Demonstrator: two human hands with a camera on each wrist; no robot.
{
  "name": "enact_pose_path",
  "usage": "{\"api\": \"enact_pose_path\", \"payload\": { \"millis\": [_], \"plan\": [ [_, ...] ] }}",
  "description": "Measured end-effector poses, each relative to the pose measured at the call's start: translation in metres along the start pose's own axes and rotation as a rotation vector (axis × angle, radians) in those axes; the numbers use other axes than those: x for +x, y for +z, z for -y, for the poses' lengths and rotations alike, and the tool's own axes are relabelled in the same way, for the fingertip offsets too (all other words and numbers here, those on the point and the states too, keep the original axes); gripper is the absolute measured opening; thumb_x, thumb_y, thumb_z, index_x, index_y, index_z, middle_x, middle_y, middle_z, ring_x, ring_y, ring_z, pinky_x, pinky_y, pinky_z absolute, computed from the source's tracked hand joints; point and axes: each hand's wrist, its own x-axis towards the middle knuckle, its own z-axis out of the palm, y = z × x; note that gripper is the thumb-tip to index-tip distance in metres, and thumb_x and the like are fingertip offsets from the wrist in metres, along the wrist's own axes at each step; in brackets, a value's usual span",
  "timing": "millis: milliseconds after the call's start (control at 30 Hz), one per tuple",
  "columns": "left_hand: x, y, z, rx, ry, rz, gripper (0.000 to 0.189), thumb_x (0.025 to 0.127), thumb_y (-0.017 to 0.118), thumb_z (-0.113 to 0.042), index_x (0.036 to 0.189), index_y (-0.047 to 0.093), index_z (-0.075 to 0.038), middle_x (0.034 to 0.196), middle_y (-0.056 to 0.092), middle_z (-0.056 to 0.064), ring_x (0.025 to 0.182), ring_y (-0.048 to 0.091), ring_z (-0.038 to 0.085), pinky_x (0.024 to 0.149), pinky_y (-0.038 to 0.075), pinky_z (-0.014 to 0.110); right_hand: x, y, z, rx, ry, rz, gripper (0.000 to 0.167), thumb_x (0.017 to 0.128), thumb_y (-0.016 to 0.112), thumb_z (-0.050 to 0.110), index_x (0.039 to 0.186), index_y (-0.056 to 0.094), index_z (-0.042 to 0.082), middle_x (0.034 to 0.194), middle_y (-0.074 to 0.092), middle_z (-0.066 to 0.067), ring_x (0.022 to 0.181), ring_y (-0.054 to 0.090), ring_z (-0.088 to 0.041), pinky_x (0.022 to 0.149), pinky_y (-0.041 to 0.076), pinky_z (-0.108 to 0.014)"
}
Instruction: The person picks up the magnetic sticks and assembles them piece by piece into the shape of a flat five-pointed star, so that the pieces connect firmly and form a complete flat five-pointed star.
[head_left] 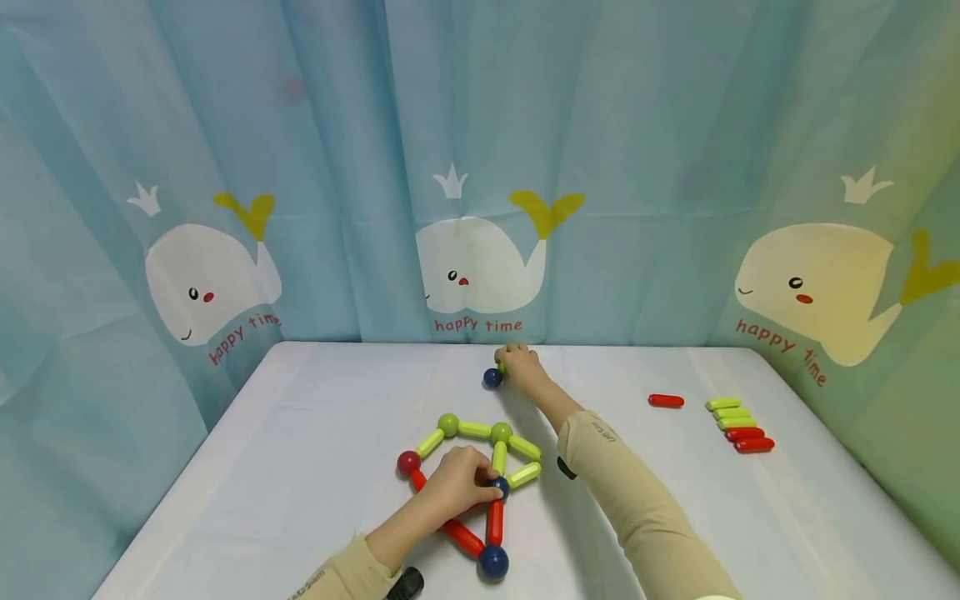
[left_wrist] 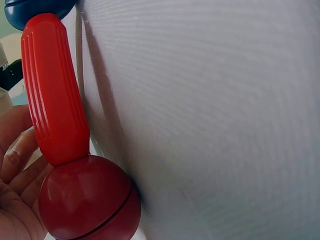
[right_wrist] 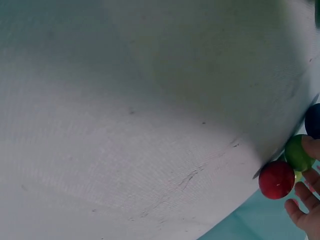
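My left hand point(head_left: 457, 482) pinches a blue ball point(head_left: 500, 488) in a figure of magnetic rods and balls. A red rod point(head_left: 495, 523) runs from it to another blue ball point(head_left: 493, 562). Long red rods point(head_left: 463, 538) pass under the hand toward a red ball point(head_left: 408, 462). Yellow-green rods point(head_left: 475, 430) and two green balls point(head_left: 501, 432) form the far side. At the table's far edge my right hand point(head_left: 522, 367) grips a green ball point(right_wrist: 298, 153) between thumb and fingers. Beside it are a red ball point(right_wrist: 276, 179) and a blue ball point(head_left: 492, 378).
On the right lie a single red rod point(head_left: 666, 401) and a row of yellow-green rods point(head_left: 732, 413) and red rods point(head_left: 754, 445). A blue curtain point(head_left: 630, 167) with printed whales hangs behind the white table point(head_left: 315, 467).
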Motion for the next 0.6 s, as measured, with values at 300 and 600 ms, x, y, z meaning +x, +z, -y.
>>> {"api": "enact_pose_path", "payload": {
  "millis": [300, 600],
  "plan": [
    [0.001, 0.003, -0.001, -0.018, 0.004, 0.008, 0.016, 0.073, 0.08, -0.015, 0.084, 0.074, -0.005, 0.073, 0.069, -0.001, 0.064, 0.05, 0.002, 0.06, 0.041, 0.016, -0.01, -0.014, 0.016, -0.047, 0.022, 0.014, 0.025, 0.085, 0.061, -0.004, 0.109, 0.064, -0.003, 0.114, 0.057, -0.02, 0.107, 0.052, -0.035, 0.091, 0.045, -0.048],
    [0.0, 0.0, -0.001, 0.002, 0.024, -0.006, 0.015, 0.073, 0.081, -0.014, 0.082, 0.073, -0.005, 0.072, 0.069, 0.0, 0.063, 0.052, 0.002, 0.059, 0.041, 0.016, -0.008, -0.013, 0.015, -0.167, -0.01, -0.006, 0.019, 0.082, 0.061, -0.007, 0.1, 0.061, -0.002, 0.11, 0.06, -0.021, 0.103, 0.054, -0.036, 0.089, 0.046, -0.049]
  ]
}}
